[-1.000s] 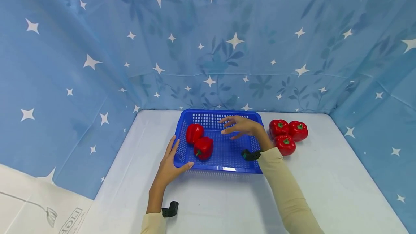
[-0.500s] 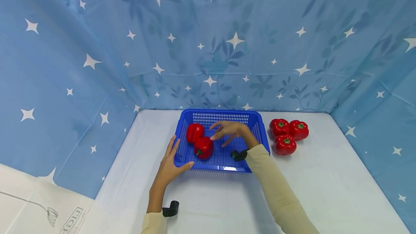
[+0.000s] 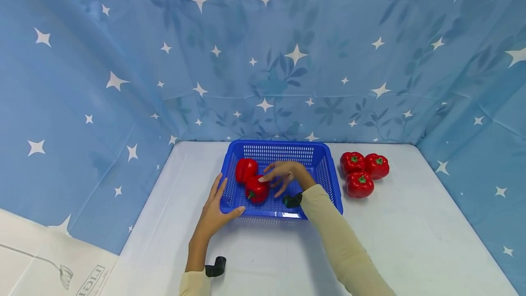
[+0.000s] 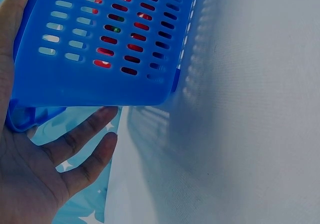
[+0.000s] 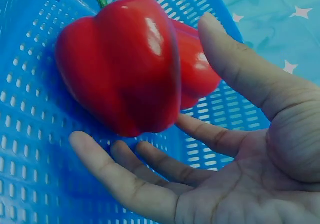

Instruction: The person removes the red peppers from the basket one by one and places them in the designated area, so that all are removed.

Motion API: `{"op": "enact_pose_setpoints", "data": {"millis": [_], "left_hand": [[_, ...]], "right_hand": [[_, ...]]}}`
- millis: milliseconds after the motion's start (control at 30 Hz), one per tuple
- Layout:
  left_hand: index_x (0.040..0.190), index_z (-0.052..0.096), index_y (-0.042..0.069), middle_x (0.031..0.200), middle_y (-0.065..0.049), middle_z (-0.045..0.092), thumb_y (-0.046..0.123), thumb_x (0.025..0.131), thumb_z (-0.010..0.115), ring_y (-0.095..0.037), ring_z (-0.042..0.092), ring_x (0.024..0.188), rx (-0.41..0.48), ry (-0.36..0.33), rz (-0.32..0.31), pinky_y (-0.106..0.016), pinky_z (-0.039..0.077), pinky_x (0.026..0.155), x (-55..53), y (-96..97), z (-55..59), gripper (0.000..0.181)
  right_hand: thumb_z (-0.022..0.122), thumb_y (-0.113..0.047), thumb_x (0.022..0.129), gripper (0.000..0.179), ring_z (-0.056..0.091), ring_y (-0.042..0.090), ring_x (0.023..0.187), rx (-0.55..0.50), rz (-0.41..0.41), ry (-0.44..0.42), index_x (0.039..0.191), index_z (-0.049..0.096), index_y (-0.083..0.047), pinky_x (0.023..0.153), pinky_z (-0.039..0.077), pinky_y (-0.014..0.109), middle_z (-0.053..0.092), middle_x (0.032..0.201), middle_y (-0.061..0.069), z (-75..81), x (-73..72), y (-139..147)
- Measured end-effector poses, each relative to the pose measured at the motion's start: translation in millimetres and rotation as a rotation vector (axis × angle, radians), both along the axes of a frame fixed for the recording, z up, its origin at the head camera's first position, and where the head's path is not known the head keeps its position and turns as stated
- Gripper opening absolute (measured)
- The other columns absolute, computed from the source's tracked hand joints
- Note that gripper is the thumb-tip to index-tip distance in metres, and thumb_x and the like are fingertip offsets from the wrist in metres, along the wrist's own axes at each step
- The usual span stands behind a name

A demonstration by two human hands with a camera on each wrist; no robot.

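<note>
Two red bell peppers lie at the left of a blue plastic basket. My right hand is inside it, beside the nearer bell pepper. In the right wrist view the fingers spread below this bell pepper, and the thumb stands apart from it on the far side. The other bell pepper shows partly behind it. My left hand is at the basket's front left corner, fingers spread along the left side and thumb over the front rim. The left wrist view shows its extended fingers by the perforated wall.
Three more red bell peppers stand in a cluster right of the basket on the white table. Blue star-patterned curtains rise behind and along both sides. A black wrist camera sits on the left wrist.
My right hand has moved left and lower into the basket, up to the nearer bell pepper. The left hand stays at the basket's corner. The bell peppers keep their places.
</note>
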State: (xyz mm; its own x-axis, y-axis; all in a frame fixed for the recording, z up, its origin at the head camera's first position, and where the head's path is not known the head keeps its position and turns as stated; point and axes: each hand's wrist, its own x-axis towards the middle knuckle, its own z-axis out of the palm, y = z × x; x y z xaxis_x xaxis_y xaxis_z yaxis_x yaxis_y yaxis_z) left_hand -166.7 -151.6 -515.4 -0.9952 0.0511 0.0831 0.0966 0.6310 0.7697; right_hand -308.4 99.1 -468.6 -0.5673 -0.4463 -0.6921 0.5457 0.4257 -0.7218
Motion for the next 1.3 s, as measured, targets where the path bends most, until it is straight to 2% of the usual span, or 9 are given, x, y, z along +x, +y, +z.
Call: {"op": "enact_pose_setpoints", "data": {"millis": [200,467,733,967,1300], "left_hand": [[0.157,0.022,0.024,0.166,0.008,0.005,0.061,0.072,0.076,-0.04,0.022,0.149,-0.004,0.003,-0.005,-0.064,0.037,0.104,0.0,-1.5,0.8,0.107],[0.157,0.021,0.029,0.165,0.012,0.005,0.063,0.071,0.075,-0.038,0.023,0.149,-0.002,-0.011,0.001,-0.064,0.038,0.104,-0.3,-1.1,1.1,0.107],[0.157,0.022,0.027,0.166,0.009,0.006,0.061,0.071,0.076,-0.039,0.023,0.149,-0.002,-0.006,0.0,-0.064,0.039,0.103,1.5,0.2,2.2,0.107],[0.157,0.023,0.026,0.165,0.013,0.005,0.063,0.071,0.075,-0.039,0.023,0.149,-0.004,0.006,-0.001,-0.064,0.038,0.103,-1.0,0.5,1.9,0.107],[0.157,0.023,0.027,0.166,0.011,0.006,0.063,0.071,0.075,-0.038,0.022,0.149,0.001,0.001,-0.002,-0.064,0.038,0.103,-0.1,0.6,0.5,0.107]], "right_hand": [[0.081,-0.022,0.08,0.072,0.046,0.043,0.125,-0.016,-0.081,-0.031,0.138,0.041,-0.005,0.084,0.056,0.059,0.044,0.138,0.022,-6.0,1.1,-8],[0.084,-0.024,0.077,0.081,0.043,0.045,0.128,-0.011,-0.118,-0.05,0.141,0.038,-0.002,0.081,0.057,0.06,0.044,0.141,0.023,-8.2,5.2,-20],[0.084,-0.02,0.076,0.072,0.049,0.041,0.121,0.051,-0.124,-0.044,0.133,0.043,-0.003,0.08,0.058,0.058,0.051,0.131,0.022,-14.9,6.4,-28],[0.083,-0.018,0.077,0.063,0.053,0.04,0.116,0.061,-0.117,-0.011,0.128,0.049,-0.001,0.078,0.059,0.055,0.055,0.126,0.021,-15.6,4.8,-29],[0.084,-0.017,0.076,0.068,0.051,0.04,0.119,0.064,-0.138,-0.017,0.129,0.044,-0.003,0.08,0.058,0.056,0.053,0.129,0.021,-11.0,6.1,-24]]}}
